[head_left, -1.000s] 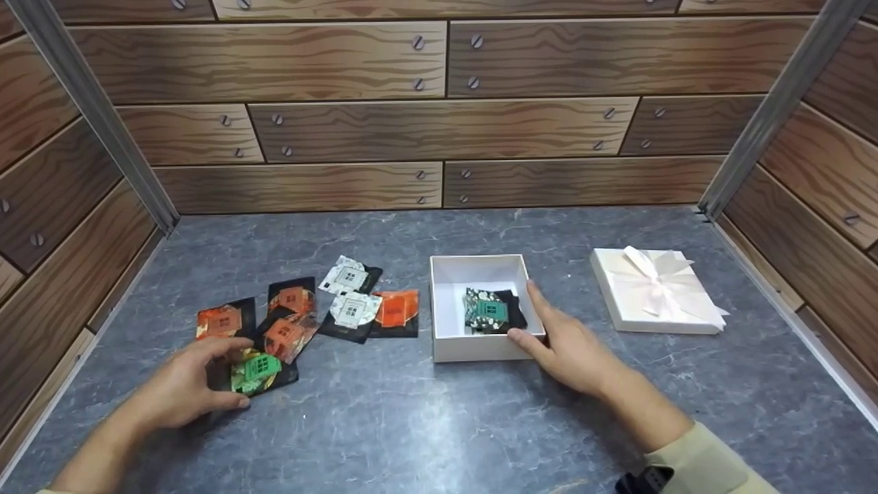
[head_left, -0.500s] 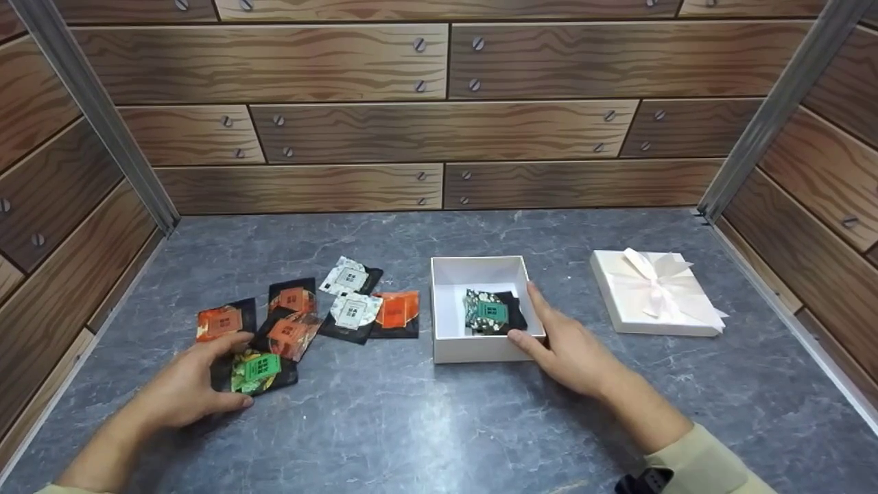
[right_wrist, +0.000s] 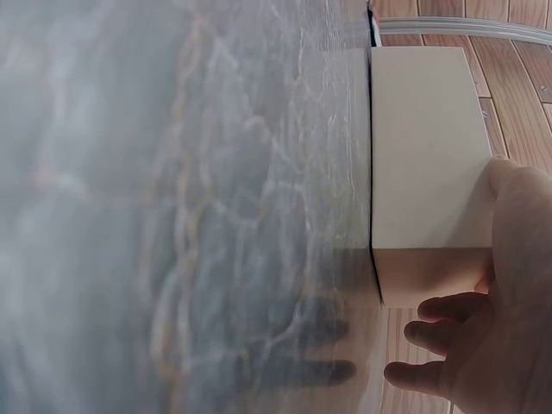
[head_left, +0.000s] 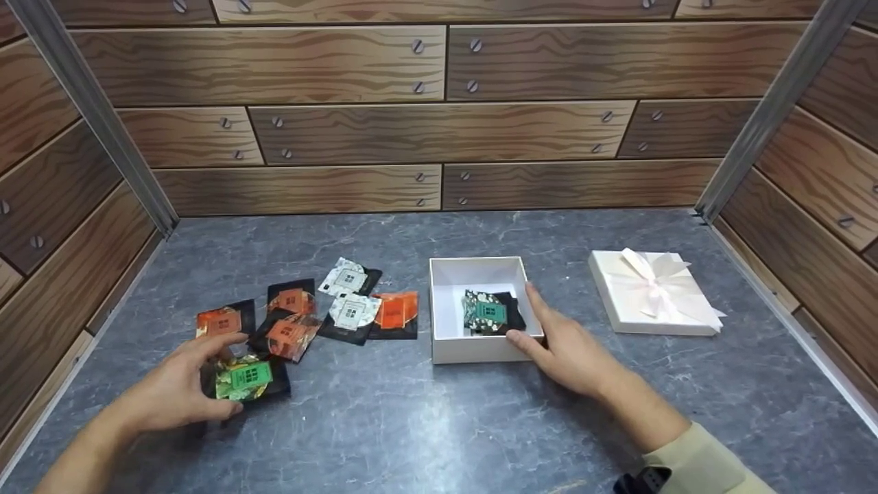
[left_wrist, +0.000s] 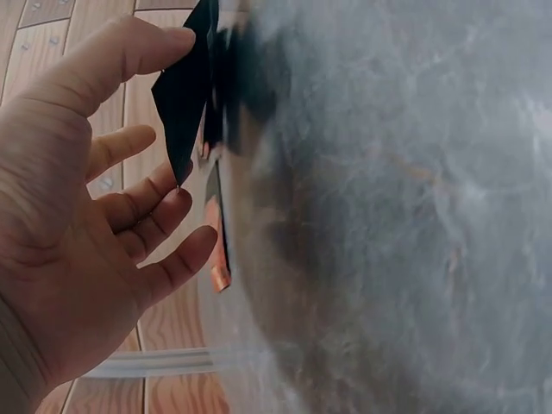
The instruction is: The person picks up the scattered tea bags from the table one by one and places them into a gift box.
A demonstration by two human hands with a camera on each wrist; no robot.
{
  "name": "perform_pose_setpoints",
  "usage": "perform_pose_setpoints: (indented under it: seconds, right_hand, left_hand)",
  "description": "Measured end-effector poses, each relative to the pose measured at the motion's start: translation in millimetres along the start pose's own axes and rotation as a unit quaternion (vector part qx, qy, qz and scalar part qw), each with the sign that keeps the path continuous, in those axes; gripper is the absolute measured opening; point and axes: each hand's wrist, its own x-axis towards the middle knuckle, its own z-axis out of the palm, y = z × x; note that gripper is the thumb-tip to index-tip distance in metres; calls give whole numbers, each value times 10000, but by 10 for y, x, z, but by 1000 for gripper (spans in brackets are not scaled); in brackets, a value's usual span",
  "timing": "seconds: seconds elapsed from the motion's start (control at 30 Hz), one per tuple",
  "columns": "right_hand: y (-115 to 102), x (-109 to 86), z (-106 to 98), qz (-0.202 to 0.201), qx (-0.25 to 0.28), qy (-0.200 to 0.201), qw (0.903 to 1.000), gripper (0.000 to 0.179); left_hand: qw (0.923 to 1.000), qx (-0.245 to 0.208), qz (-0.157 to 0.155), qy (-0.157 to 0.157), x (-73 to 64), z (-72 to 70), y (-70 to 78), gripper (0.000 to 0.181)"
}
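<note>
In the head view my left hand (head_left: 175, 384) pinches a black sachet with a green label (head_left: 250, 375) between thumb and fingers. The left wrist view shows this dark sachet (left_wrist: 185, 99) tilted and raised off the table, its edges at the thumb and fingertips. My right hand (head_left: 573, 350) holds the near right corner of an open white box (head_left: 466, 350), thumb at the front rim and fingers along the right side. Inside the box lie dark sachets, the top one with a teal label (head_left: 490, 313). In the right wrist view the box (right_wrist: 431, 147) stands on the table.
Several sachets lie left of the box: orange-brown ones (head_left: 291, 336), white-patterned ones (head_left: 353, 312) and a bright orange one (head_left: 396, 312). A white lid with a ribbon bow (head_left: 655, 291) lies to the right. Wood-patterned walls (head_left: 439, 130) enclose the grey table (head_left: 370, 439).
My left hand has taken hold of the green-labelled sachet and shifted it slightly left and toward me, away from the orange-brown ones. The right hand and the box stay put.
</note>
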Motion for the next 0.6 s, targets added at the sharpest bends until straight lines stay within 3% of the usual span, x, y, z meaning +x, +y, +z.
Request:
perform_pose_setpoints:
  seconds: [0.17,0.47,0.6]
  right_hand:
    - [5,-6,-1,42,15,-26,10000,95]
    - [8,-2,-3,-34,18,-20,10000,94]
    - [13,-1,0,-8,7,-70,10000,96]
  left_hand:
    - [9999,-71,52,138,-40,-66,43,99]
    - [9972,215,340,627,-120,-188,203,98]
    - [9960,145,428,766,-63,-221,340,99]
